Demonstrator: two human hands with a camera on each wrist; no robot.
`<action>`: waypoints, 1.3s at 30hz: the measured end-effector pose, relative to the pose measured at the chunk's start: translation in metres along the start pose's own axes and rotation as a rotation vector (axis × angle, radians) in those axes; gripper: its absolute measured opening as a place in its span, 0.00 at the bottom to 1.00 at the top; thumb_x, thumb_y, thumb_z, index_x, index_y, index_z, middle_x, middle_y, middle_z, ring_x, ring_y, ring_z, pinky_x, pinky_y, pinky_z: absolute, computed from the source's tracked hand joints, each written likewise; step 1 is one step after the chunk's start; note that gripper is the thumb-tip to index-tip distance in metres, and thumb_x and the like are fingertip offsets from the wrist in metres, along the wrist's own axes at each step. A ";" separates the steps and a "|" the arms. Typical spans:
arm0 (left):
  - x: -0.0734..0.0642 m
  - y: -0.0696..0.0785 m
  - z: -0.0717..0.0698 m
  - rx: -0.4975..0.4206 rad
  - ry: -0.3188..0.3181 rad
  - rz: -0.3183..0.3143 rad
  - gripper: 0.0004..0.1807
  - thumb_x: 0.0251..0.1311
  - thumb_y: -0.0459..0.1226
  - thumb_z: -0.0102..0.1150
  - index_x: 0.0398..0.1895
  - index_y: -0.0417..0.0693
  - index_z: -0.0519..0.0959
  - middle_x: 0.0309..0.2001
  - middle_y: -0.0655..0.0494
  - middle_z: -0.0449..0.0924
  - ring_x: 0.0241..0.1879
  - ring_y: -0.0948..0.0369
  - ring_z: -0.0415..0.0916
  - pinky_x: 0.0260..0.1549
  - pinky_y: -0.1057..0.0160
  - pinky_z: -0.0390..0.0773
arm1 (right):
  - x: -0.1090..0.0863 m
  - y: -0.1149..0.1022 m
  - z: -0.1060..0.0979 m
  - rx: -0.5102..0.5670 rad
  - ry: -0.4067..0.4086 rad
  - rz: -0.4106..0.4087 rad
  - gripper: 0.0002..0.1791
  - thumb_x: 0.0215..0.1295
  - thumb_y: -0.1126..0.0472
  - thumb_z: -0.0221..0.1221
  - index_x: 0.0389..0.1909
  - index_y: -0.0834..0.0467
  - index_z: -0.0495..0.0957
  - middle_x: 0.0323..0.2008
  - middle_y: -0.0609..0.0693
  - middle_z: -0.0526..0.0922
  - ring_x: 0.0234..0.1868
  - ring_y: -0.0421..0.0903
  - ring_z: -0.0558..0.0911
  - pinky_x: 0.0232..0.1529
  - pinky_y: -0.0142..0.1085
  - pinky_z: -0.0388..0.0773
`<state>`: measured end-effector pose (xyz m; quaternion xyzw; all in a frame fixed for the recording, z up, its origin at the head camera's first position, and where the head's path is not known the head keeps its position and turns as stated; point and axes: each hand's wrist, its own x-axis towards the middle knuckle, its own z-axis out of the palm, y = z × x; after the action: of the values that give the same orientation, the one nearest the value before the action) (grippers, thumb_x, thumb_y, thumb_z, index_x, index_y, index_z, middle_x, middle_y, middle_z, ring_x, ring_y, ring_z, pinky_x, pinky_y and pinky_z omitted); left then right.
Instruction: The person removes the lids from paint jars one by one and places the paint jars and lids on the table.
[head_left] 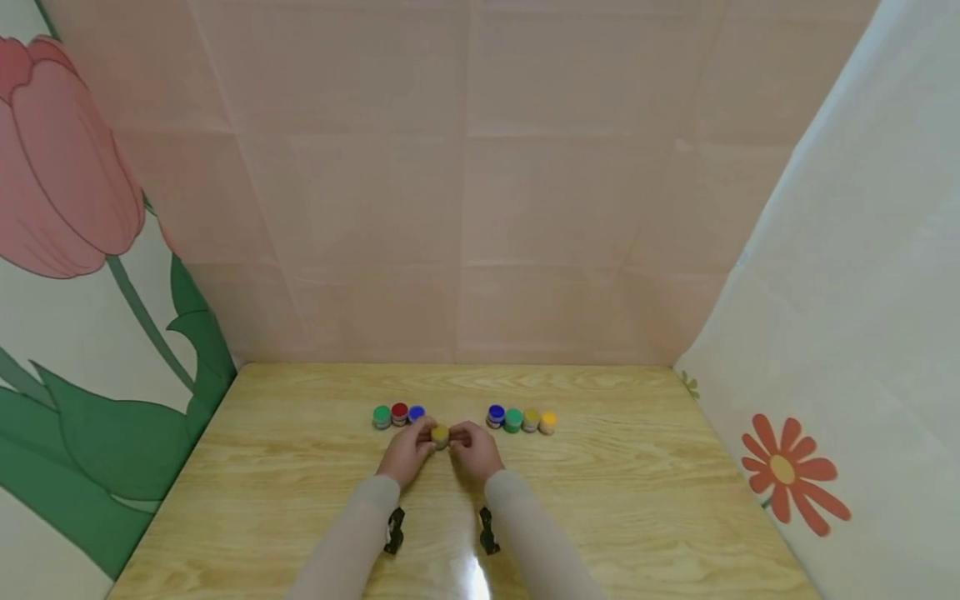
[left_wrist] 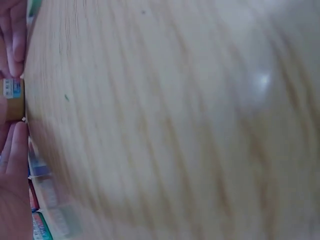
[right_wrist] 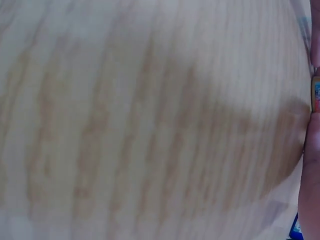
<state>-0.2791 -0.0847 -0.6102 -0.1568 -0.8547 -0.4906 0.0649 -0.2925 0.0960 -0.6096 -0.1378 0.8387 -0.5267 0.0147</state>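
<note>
A small jar with a mustard-yellow lid stands between the two hands near the middle of the table. My left hand holds its left side with thumb and fingertips, and my right hand holds the right side the same way. In the left wrist view the jar's yellow-brown side and printed label show between the fingers. Only a sliver of the jar appears in the right wrist view. Just beyond the left hand sits a blue-lidded jar, partly covered by its fingers.
Left of it are a red-lidded jar and a green-lidded jar. On the right, a row holds blue, green, mustard and orange lidded jars. Fabric walls border the wood-grain table.
</note>
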 end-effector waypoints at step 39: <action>-0.013 -0.011 0.006 -0.030 0.024 -0.050 0.20 0.63 0.30 0.67 0.57 0.33 0.79 0.49 0.42 0.80 0.48 0.47 0.82 0.50 0.55 0.84 | -0.017 0.008 0.008 0.073 0.080 0.004 0.12 0.75 0.59 0.59 0.54 0.55 0.82 0.45 0.50 0.86 0.46 0.46 0.84 0.52 0.44 0.81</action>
<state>-0.2705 -0.0873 -0.6262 -0.1304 -0.8500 -0.5067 0.0607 -0.2768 0.0965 -0.6218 -0.1145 0.8190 -0.5622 -0.0126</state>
